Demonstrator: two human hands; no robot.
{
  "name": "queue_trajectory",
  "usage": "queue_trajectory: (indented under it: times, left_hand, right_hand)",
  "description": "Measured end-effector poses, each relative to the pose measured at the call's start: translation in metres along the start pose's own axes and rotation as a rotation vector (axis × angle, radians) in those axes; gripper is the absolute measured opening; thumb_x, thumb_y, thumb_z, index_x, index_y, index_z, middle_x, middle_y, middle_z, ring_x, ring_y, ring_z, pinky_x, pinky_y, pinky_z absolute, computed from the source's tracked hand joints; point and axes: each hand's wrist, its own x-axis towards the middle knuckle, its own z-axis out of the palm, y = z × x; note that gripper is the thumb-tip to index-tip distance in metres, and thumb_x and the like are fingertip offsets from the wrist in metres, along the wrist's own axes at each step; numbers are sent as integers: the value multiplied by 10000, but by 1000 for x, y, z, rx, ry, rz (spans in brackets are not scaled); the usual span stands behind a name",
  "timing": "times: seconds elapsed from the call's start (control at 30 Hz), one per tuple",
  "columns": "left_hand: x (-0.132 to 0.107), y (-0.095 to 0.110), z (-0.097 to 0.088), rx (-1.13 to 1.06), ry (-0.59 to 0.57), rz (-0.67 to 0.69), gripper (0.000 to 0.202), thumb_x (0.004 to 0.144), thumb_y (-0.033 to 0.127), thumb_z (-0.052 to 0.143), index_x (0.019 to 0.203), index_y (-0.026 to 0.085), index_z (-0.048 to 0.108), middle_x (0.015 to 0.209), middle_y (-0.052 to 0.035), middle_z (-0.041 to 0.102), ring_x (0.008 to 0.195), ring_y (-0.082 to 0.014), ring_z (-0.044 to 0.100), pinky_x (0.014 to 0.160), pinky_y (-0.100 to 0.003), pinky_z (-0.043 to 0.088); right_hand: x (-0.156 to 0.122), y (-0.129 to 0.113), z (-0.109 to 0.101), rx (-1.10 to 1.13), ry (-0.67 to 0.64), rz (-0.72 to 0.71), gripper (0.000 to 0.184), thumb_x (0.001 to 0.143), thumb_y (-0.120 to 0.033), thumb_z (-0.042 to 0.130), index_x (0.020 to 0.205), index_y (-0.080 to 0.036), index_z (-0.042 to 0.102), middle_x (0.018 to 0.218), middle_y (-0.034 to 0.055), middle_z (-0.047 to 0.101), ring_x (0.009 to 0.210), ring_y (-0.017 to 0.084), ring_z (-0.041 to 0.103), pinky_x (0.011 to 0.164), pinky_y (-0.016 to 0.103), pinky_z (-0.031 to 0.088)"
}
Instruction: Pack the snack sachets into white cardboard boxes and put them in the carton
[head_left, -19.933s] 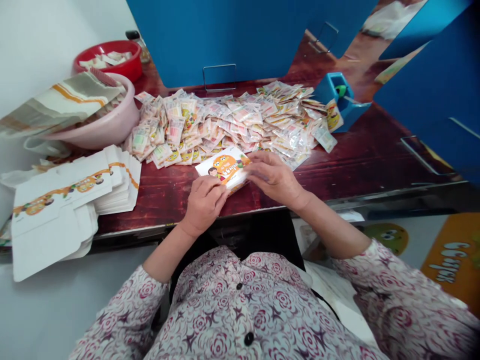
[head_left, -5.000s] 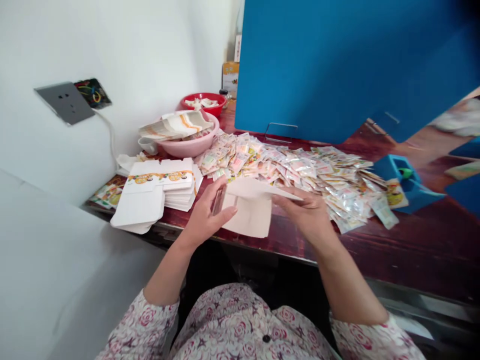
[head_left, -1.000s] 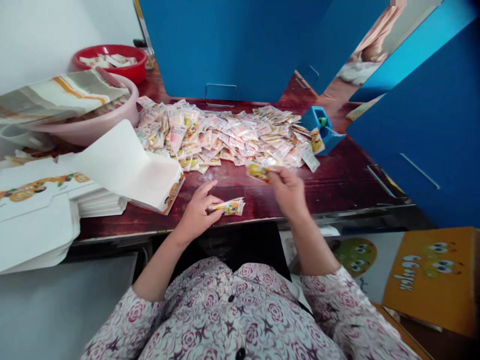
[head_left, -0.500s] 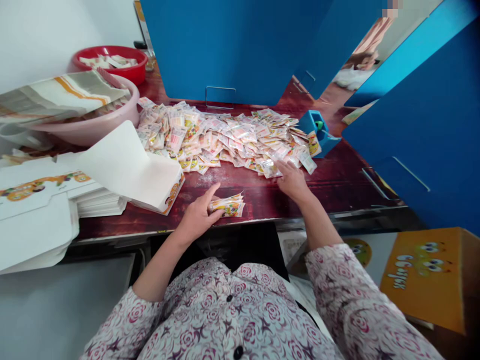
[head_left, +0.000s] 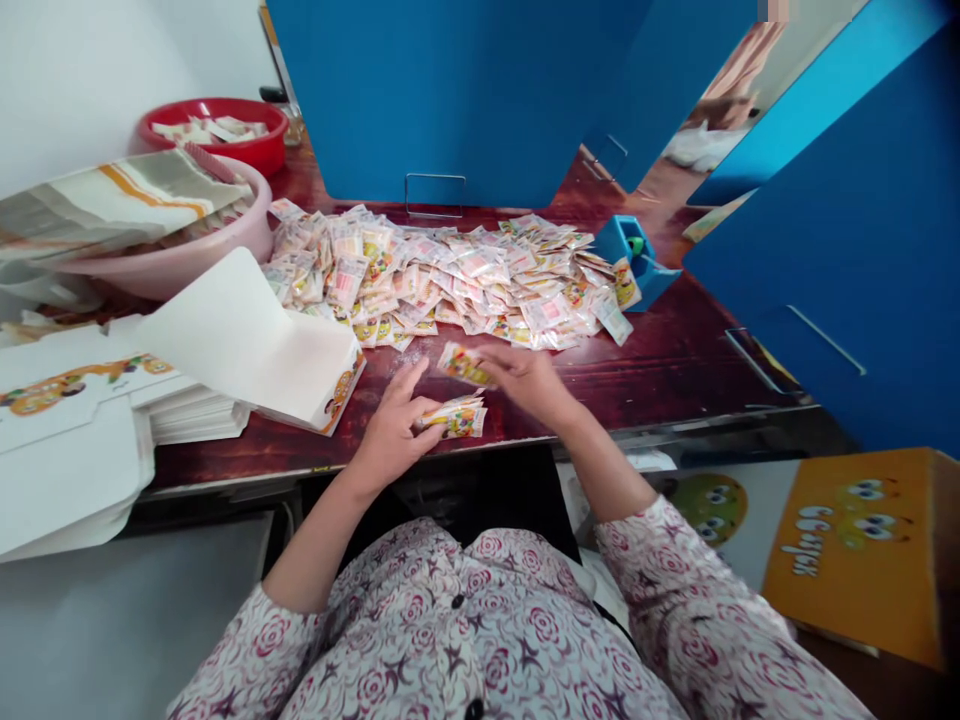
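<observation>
My left hand [head_left: 394, 430] lies on the dark red wooden table [head_left: 675, 370], its fingertips against the end of a small stack of printed sachets [head_left: 456, 418]. Its fingers are spread and not clearly gripping. My right hand [head_left: 529, 380] is shut on a single sachet [head_left: 465, 365], held just above and beyond that stack. Further back lies a wide heap of loose sachets [head_left: 427, 280]. An open white carton [head_left: 255, 340] with its lid raised stands left of my left hand, and its inside is hidden.
Flat white carton blanks [head_left: 75, 400] are stacked at the left. Behind them are a pink basin [head_left: 165, 260] holding striped cloth and a red bowl [head_left: 214, 135]. A blue tape holder [head_left: 628, 265] stands right of the heap. Blue panels [head_left: 450, 90] rise behind the table.
My right hand has moved left from the heap to above the small stack, carrying a sachet. My left hand has shifted slightly onto the stack's end.
</observation>
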Motion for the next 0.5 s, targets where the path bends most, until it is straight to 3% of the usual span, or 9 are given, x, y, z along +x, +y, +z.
queue_trajectory:
  times: [0.07, 0.13, 0.17, 0.23, 0.33, 0.4, 0.5]
  left_hand:
    - [-1, 1, 0, -25, -20, 8, 136, 874, 221, 632, 972, 188, 721, 1585, -142, 419, 1475, -326, 389, 1179, -550, 375]
    - [-2, 2, 0, -88, -48, 23, 147, 884, 211, 615, 994, 200, 712, 1408, -139, 606, 1287, -261, 598, 1083, -460, 496]
    - [-3, 2, 0, -115, -55, 32, 148, 887, 204, 609, 998, 205, 707, 1278, -120, 683, 1162, -225, 668, 1013, -408, 544]
    - [-4, 3, 1, -138, -48, 48, 139, 892, 195, 599, 989, 208, 698, 1089, -83, 736, 1008, -188, 708, 916, -344, 576]
    - [-4, 4, 1, -125, -21, 16, 158, 894, 206, 595, 1024, 213, 684, 1069, -69, 741, 993, -186, 706, 907, -331, 569]
    - [-4, 5, 1, -110, -21, -82, 276, 873, 227, 620, 1149, 226, 643, 1094, -57, 746, 984, -191, 716, 897, -332, 569]
    - [-3, 6, -1, -101, -37, -221, 516, 822, 244, 673, 1321, 234, 542, 1124, -49, 749, 977, -204, 731, 867, -331, 572]
  right_hand:
    - [-5, -13, 15, 63, -198, -29, 253, 900, -399, 588, 998, -263, 778, 988, 7, 785, 908, 185, 708, 875, 334, 551]
    - [-8, -17, 19, 97, -307, -25, 284, 919, -441, 572, 934, -250, 781, 908, 2, 785, 843, 169, 710, 813, 307, 561]
    - [-6, -14, 16, 94, -300, -9, 312, 926, -460, 562, 914, -240, 781, 888, 7, 783, 832, 173, 713, 798, 306, 565]
    - [1, -2, 2, 15, -135, 47, 340, 942, -450, 535, 941, -214, 780, 922, 31, 785, 871, 202, 721, 828, 337, 570]
    - [23, 29, -31, -324, 204, 105, 353, 939, -241, 475, 1166, -167, 734, 1172, 96, 750, 1108, 257, 681, 1010, 423, 508]
    - [39, 50, -52, -601, 207, 117, 495, 865, -98, 470, 1323, -151, 652, 1399, 120, 631, 1321, 294, 551, 1113, 486, 416]
    - [56, 75, -72, -800, 136, 189, 577, 805, -51, 504, 1357, -162, 628, 1476, 108, 565, 1397, 342, 464, 1135, 560, 357]
